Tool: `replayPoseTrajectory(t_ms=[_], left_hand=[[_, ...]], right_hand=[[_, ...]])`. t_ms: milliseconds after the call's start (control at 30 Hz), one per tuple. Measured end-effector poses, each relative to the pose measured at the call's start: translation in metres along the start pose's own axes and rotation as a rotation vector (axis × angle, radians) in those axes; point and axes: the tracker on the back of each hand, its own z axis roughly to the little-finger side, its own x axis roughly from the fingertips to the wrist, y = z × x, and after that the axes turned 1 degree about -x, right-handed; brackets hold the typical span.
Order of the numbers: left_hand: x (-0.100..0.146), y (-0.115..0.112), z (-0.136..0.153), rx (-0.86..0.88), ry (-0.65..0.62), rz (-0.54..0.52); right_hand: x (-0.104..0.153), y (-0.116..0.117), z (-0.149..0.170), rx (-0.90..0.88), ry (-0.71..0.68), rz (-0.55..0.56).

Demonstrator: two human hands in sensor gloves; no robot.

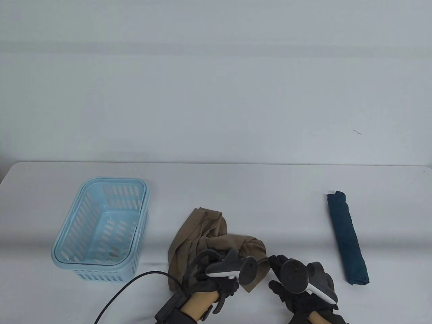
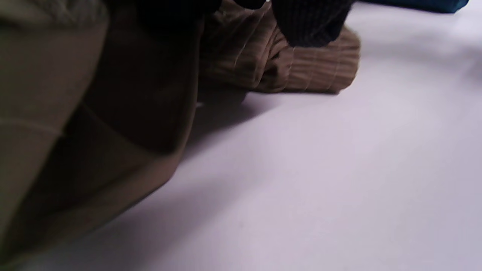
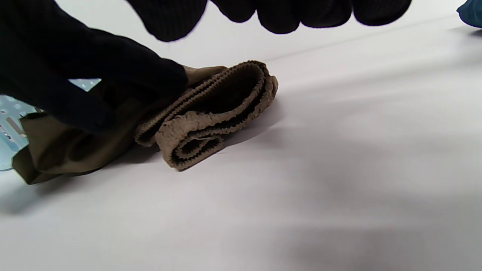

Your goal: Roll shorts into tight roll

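Note:
The olive-brown shorts point(image 1: 202, 233) lie crumpled at the table's near middle. Their ribbed waistband end point(image 3: 211, 113) is folded over on itself. My left hand point(image 1: 226, 287) rests on the near part of the shorts and grips the cloth; its wrist view is filled with brown fabric point(image 2: 94, 131), with a gloved finger point(image 2: 308, 22) on the waistband. My right hand point(image 1: 279, 272) is just right of the shorts. Its thumb point(image 3: 113, 86) touches the waistband, while its other fingers point(image 3: 286, 15) hang free above the table.
A light blue slotted basket point(image 1: 101, 189) stands at the left. A dark blue garment rolled into a long roll point(image 1: 347, 236) lies at the right. A black cable point(image 1: 135, 283) runs from my left wrist across the near table.

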Motion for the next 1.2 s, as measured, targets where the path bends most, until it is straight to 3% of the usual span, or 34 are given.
replayPoseTrajectory(t_ms=[133, 267, 567, 867, 1200], left_hand=[[-0.014, -0.012, 0.006, 0.054, 0.008, 0.022], [-0.024, -0.030, 0.006, -0.017, 0.022, 0.034], [-0.021, -0.021, 0.008, -0.040, 0.023, -0.101], [0.017, 0.042, 0.020, -0.028, 0.120, -0.362], [0.067, 0.107, 0.022, -0.008, 0.174, -0.613]], right_hand=[[0.000, 0.000, 0.000, -0.003, 0.002, -0.007], [0.000, 0.002, 0.000, 0.000, 0.005, -0.019], [0.000, 0.000, 0.000, -0.002, 0.011, -0.021], [-0.002, 0.002, 0.001, 0.053, 0.029, -0.037], [-0.002, 0.013, -0.012, -0.006, -0.078, -0.178]])
